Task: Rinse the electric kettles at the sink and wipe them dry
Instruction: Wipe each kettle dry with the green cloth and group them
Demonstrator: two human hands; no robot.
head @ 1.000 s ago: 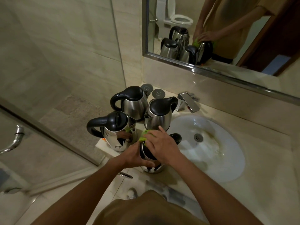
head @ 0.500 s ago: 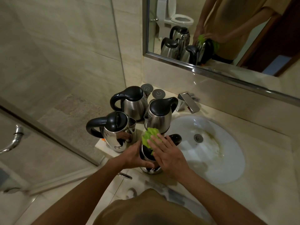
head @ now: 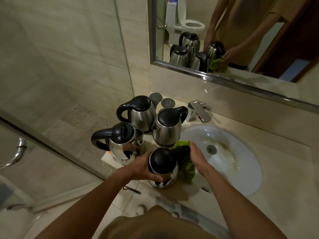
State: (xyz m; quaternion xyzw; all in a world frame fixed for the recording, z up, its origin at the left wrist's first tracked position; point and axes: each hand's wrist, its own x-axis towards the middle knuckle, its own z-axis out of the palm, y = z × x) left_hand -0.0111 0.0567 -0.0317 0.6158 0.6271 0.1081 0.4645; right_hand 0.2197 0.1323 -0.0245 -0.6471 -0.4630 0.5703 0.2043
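kettle (head: 162, 167) is gripped by left hand (head: 144, 167) for steadiness | green cloth (head: 186, 167) is pressed on its side by flat right-hand fingers (head: 194, 153) for drying

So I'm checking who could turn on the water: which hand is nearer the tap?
Right. The right hand is beside the basin, below the tap; the left hand holds the kettle, farther away.

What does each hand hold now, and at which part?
The left hand grips the nearest kettle around the left side of its steel body. The right hand presses a green cloth against the kettle's right side, beside the handle.
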